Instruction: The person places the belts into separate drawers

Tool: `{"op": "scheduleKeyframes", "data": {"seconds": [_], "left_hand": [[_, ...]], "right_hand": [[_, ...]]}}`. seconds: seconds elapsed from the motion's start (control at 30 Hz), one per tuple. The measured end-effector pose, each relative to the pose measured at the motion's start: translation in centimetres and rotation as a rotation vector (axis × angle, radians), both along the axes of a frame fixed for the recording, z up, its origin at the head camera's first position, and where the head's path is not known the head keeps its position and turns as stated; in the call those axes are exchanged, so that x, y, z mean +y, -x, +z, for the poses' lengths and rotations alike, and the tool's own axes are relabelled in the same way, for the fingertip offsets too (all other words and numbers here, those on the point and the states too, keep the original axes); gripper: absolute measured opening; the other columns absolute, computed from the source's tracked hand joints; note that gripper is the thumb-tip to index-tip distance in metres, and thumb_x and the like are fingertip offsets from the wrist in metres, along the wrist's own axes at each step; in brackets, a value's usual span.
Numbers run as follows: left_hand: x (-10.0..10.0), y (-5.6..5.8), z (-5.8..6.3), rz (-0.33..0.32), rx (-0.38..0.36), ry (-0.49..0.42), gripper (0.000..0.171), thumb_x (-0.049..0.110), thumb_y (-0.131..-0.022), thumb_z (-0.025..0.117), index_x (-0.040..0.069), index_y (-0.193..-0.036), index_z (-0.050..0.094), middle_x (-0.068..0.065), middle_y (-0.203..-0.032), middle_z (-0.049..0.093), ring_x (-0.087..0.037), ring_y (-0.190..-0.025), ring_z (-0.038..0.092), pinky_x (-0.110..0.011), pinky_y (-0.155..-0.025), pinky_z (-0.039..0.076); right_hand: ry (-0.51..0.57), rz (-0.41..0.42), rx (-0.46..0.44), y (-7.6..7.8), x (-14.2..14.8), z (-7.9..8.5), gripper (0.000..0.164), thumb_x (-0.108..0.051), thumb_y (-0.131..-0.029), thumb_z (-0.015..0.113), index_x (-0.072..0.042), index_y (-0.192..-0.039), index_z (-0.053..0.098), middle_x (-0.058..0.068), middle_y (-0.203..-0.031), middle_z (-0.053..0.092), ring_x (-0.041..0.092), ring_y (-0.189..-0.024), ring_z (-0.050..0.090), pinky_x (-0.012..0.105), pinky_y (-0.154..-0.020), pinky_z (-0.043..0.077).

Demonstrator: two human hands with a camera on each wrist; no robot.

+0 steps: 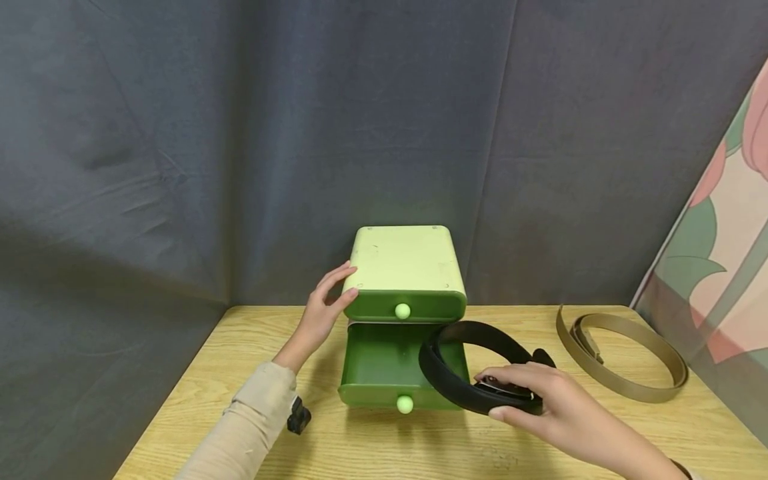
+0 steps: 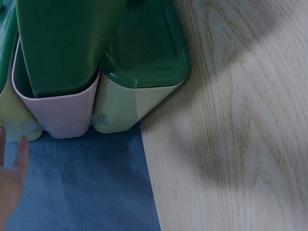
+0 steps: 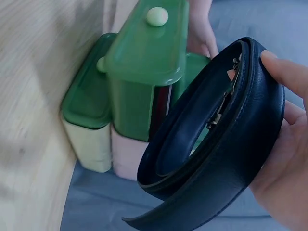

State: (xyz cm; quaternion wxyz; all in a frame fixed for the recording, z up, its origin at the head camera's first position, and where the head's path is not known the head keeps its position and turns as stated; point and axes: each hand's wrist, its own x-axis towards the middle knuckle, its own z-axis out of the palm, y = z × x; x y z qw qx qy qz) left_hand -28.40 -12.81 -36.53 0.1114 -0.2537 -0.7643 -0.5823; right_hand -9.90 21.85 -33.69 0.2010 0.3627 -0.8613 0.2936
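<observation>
A small drawer cabinet point(image 1: 408, 257) with a pale green top stands against the curtain. Its middle drawer point(image 1: 384, 360), dark green with a round light knob, is pulled out, while the drawer point(image 1: 366, 305) above it is closed. My left hand point(image 1: 321, 313) touches the cabinet's upper left side with extended fingers. Between thumb and fingers, my right hand point(image 1: 540, 393) grips a coiled black belt point(image 1: 447, 380) in front of the pulled-out drawer's right side. Metal buckle parts show inside the coil in the right wrist view, and one belt end point(image 3: 144, 221) sticks out loose.
A coiled tan belt point(image 1: 648, 393) lies on the wooden table point(image 1: 198, 407) to the right. Behind the table hangs a grey curtain point(image 1: 372, 133). A floral-patterned panel point(image 1: 714, 287) borders the right side.
</observation>
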Motion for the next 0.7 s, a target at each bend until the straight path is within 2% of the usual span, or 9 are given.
{"op": "scheduleKeyframes", "data": {"seconds": [0.13, 0.3, 0.5, 0.7], "left_hand": [[0.0, 0.0, 0.0, 0.004, 0.005, -0.002, 0.044, 0.024, -0.099, 0.062, 0.021, -0.143, 0.055, 0.006, -0.155, 0.038, -0.018, -0.138, 0.037, -0.048, -0.097, 0.042], [0.0, 0.0, -0.1, 0.011, 0.000, -0.009, 0.044, 0.021, -0.099, 0.063, 0.017, -0.143, 0.055, 0.002, -0.155, 0.038, -0.019, -0.138, 0.037, -0.045, -0.096, 0.043], [0.1, 0.0, -0.1, -0.003, -0.012, -0.027, 0.046, 0.017, -0.099, 0.062, 0.012, -0.144, 0.053, -0.003, -0.157, 0.036, -0.024, -0.141, 0.035, -0.052, -0.099, 0.040], [0.1, -0.1, 0.0, -0.004, -0.023, -0.001, 0.045, 0.021, -0.100, 0.061, 0.019, -0.145, 0.052, 0.004, -0.156, 0.035, -0.018, -0.141, 0.033, -0.048, -0.098, 0.042]], "right_hand": [[-0.010, 0.050, -0.009, 0.2, -1.0, 0.4, 0.040, -0.017, -0.083, 0.081, -0.021, -0.121, 0.069, -0.014, -0.111, 0.068, 0.005, -0.094, 0.062, 0.023, -0.076, 0.049], [-0.032, 0.067, -0.014, 0.7, -2.3, 0.5, 0.038, -0.021, -0.085, 0.079, -0.020, -0.122, 0.069, -0.013, -0.116, 0.068, 0.009, -0.102, 0.063, 0.027, -0.081, 0.051], [-0.044, 0.138, -0.042, 1.6, -3.9, 0.6, 0.036, -0.024, -0.089, 0.076, -0.016, -0.123, 0.069, -0.008, -0.115, 0.069, 0.011, -0.101, 0.062, 0.030, -0.080, 0.051], [-0.076, 0.204, -0.108, 2.6, -5.3, 1.0, 0.034, -0.030, -0.093, 0.070, -0.018, -0.126, 0.068, -0.008, -0.118, 0.068, 0.011, -0.105, 0.063, 0.036, -0.084, 0.051]]}}
